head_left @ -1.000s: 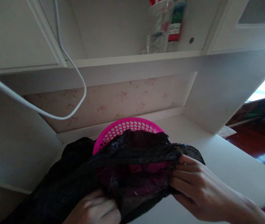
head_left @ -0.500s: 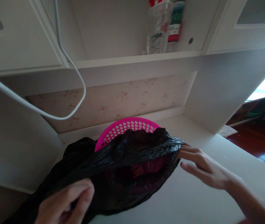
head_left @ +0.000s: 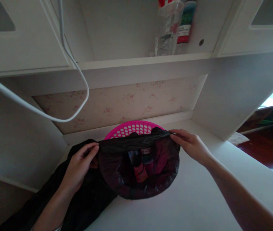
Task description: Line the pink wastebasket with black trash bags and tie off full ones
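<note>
A black plastic bag (head_left: pixel 124 144) lies over a pink perforated basket (head_left: pixel 127 128), whose back rim shows above the bag's edge. My left hand (head_left: pixel 81 163) pinches that edge on the left between thumb and fingers. On the right, my right hand (head_left: pixel 191 144) pinches the same edge, which is stretched straight between both hands. Inside the bag-lined basket, a bottle or tube with a red end (head_left: pixel 140 171) rests beside a dark container (head_left: pixel 146 155); their exact kind is unclear. More black plastic or dark cloth (head_left: pixel 95 195) trails down to the left, beneath my left forearm.
A white cable (head_left: pixel 62 120) hangs in a loop at the left. On the shelf above stand a clear plastic container (head_left: pixel 166 35) and a green and red can (head_left: pixel 186 25). White side panels (head_left: pixel 242 86) flank the white desktop (head_left: pixel 175 208). Floral wallpaper (head_left: pixel 127 101) covers the back.
My left hand has moved up and right to pinch the bag's edge. My right hand has shifted up and left. The bag's mouth is now pulled back, showing the items inside.
</note>
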{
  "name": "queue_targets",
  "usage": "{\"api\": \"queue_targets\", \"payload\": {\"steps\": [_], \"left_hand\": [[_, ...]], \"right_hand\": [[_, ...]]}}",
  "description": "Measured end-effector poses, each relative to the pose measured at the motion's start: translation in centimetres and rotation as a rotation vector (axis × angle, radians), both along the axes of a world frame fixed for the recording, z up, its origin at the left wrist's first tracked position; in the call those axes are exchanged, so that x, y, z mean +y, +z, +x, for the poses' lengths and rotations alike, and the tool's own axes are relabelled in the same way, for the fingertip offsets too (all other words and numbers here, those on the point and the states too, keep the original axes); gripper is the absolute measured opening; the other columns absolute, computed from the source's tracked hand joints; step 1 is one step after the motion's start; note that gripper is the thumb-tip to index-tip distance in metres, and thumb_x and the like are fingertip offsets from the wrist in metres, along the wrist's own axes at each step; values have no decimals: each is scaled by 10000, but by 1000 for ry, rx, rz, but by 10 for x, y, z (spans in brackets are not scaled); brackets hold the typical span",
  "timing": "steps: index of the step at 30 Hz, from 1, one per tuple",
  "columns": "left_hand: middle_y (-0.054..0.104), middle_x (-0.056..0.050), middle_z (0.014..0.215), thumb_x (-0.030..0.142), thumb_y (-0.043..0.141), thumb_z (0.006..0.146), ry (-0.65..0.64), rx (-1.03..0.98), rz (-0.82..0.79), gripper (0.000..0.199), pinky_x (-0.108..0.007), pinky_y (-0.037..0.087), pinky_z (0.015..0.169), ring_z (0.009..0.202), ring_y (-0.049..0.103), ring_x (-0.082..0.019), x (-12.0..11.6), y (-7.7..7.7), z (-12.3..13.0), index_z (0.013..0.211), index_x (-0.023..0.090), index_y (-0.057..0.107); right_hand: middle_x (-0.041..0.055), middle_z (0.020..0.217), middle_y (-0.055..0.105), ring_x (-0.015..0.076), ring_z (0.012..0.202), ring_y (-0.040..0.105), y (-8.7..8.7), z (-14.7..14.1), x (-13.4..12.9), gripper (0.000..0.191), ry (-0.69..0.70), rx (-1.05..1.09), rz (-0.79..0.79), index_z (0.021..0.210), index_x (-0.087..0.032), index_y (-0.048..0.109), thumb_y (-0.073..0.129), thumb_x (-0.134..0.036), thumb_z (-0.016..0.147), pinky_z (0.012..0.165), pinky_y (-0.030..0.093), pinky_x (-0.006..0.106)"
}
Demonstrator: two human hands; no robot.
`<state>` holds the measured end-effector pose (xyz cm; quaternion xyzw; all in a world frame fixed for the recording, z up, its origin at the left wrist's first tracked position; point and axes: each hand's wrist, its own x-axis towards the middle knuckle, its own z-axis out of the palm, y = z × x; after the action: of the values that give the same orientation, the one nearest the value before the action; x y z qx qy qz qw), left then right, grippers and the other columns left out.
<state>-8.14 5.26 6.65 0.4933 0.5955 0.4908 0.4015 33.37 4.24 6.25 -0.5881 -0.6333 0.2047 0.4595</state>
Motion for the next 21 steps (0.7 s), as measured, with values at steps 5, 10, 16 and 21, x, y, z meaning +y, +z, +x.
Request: {"api": "queue_targets", "payload": {"steps": [5, 10, 16, 21], "left_hand": [[746, -47, 1061, 646, 832, 695, -11, -46, -22, 663, -248, 556, 558, 782, 686, -189, 18, 5, 2, 1209, 239, 739], [758, -73, 1032, 628, 873, 655, -78, 11, -16, 556, -268, 558, 667, 931, 697, -250, 33, -1, 0, 992, 196, 779], [748, -24, 857, 621, 887, 632, -69, -95, -12, 540, -252, 519, 638, 737, 668, -182, 55, -2, 10, 918, 185, 748], [757, -36, 797, 627, 842, 669, -104, -89, 39, 519, -305, 545, 701, 727, 691, -204, 80, -13, 25, 872, 162, 733]], "right_hand": [[92, 1005, 723, 241, 897, 686, 7, 1, 19, 413, -20, 107, 3, 896, -234, 790, 700, -630, 819, 789, 566, 362], [96, 1117, 731, 256, 994, 677, 2, -1, 30, 434, 61, 163, -16, 971, -245, 784, 697, -641, 814, 878, 551, 383], [42, 848, 717, 200, 761, 630, -1, -6, 52, 441, 8, 211, -63, 899, -215, 705, 627, -648, 858, 678, 502, 318], [31, 807, 723, 185, 718, 653, -13, -17, 87, 410, 52, 269, -116, 938, -186, 687, 568, -579, 921, 637, 529, 300]]}}
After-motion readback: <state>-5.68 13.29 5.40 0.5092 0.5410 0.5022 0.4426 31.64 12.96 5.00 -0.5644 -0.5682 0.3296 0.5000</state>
